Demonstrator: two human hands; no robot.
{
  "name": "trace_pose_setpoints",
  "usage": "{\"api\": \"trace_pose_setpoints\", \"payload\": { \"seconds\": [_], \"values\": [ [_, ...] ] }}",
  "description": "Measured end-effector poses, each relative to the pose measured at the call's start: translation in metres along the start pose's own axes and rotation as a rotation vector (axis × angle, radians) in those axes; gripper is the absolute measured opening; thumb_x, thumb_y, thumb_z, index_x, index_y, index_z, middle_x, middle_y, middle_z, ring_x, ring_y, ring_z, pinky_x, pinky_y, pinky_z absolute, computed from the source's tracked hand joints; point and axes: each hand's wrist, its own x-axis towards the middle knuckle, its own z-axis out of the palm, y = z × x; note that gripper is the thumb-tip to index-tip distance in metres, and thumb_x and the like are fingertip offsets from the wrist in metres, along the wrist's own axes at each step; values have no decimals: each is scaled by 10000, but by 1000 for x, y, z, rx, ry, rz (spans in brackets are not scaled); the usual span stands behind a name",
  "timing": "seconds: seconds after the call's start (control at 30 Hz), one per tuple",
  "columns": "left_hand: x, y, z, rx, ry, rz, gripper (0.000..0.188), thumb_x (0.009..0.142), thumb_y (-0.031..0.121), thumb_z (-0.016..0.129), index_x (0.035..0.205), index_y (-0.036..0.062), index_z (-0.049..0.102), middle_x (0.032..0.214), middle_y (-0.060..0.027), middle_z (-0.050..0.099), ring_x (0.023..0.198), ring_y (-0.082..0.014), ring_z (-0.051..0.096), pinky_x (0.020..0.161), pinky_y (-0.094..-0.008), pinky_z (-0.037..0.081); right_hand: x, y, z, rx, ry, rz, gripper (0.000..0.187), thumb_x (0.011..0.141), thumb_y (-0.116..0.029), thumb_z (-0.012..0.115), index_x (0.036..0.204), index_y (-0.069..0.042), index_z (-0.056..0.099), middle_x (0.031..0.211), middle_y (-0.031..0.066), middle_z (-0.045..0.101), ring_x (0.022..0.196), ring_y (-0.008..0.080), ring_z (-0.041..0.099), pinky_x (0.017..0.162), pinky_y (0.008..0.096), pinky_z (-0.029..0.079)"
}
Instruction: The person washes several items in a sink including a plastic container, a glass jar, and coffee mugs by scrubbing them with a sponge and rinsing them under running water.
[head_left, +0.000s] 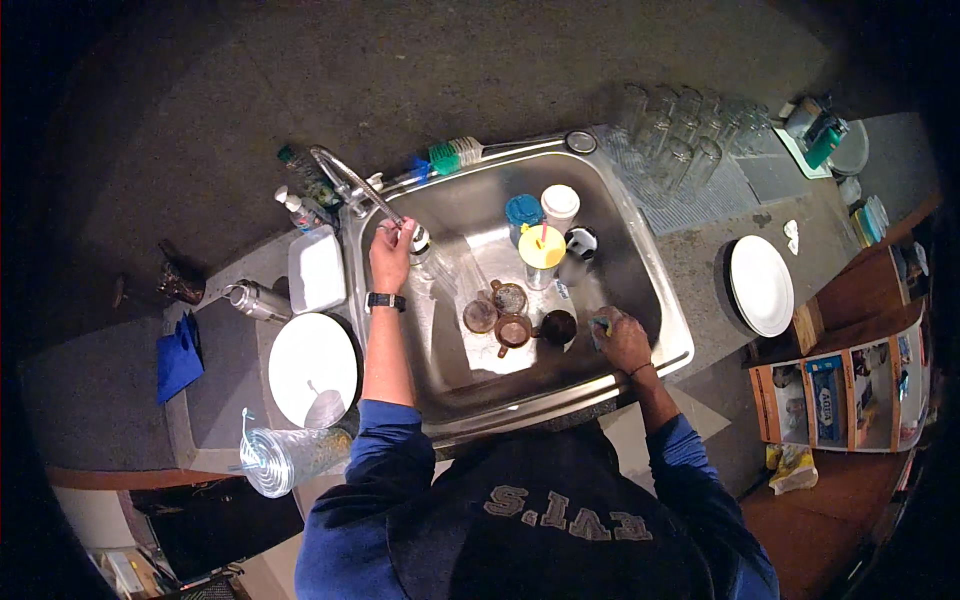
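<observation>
A dark cup [558, 327] lies just left of the right hand [627, 346], curled round a sponge [600, 326], while the left hand [391, 254] grips the faucet [376, 196].

Large grey capital letters [568, 513] with pale outlines run in a row across the chest of the person's dark sweatshirt [545, 550], legible though upside down in the head view. White capitals run lengthwise along a blue package [828, 400] in a compartment of the shelf unit [852, 410]. Just outside the upper left corner of the sink [672, 335], a pump bottle [297, 208] carries a label too small and blurred to read.
</observation>
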Motion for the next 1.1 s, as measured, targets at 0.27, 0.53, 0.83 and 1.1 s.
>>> {"api": "trace_pose_setpoints", "payload": {
  "seconds": [0.27, 0.53, 0.83, 1.1],
  "values": [
    [-13, 4, 8, -562, 8, -294, 342, 988, 300, 549, 1232, 61, 524, 1042, -27, 639, 930, -112, 589, 757, -272, 476, 10, 38, 33, 6, -138, -72, 419, 811, -200, 681, 1178, -56, 539, 1132, 208, 627, 1034, 388, 611, 891, 465, 484],
    [-113, -146, 44, 716, -630, -274, 422, 867, 274, 645, 1203, 26, 582, 1196, -192, 626, 1101, -303, 599, 925, -379, 469, 99, 36, 127, -67, -467, -88, 415, 806, -193, 643, 1193, -95, 529, 1098, 244, 637, 1064, 393, 610, 910, 474, 485],
    [-144, -218, 86, 834, -864, -125, 911, 727, 370, 702, 1477, 96, 265, 1454, -243, 347, 1262, -463, 425, 1023, -505, 417, 97, -31, 89, -31, -708, -125, 360, 834, -249, 605, 1153, -85, 574, 1149, 170, 636, 1077, 361, 605, 924, 435, 485],
    [-108, -167, 38, 216, -913, -1035, 950, 669, 699, 719, 1361, 94, 480, 1146, -129, 647, 1014, -241, 640, 807, -384, 530, 90, -10, 94, -37, -634, -114, 416, 800, -297, 654, 1157, -95, 586, 1081, 193, 658, 1027, 368, 621, 893, 459, 483]
  ]
}}
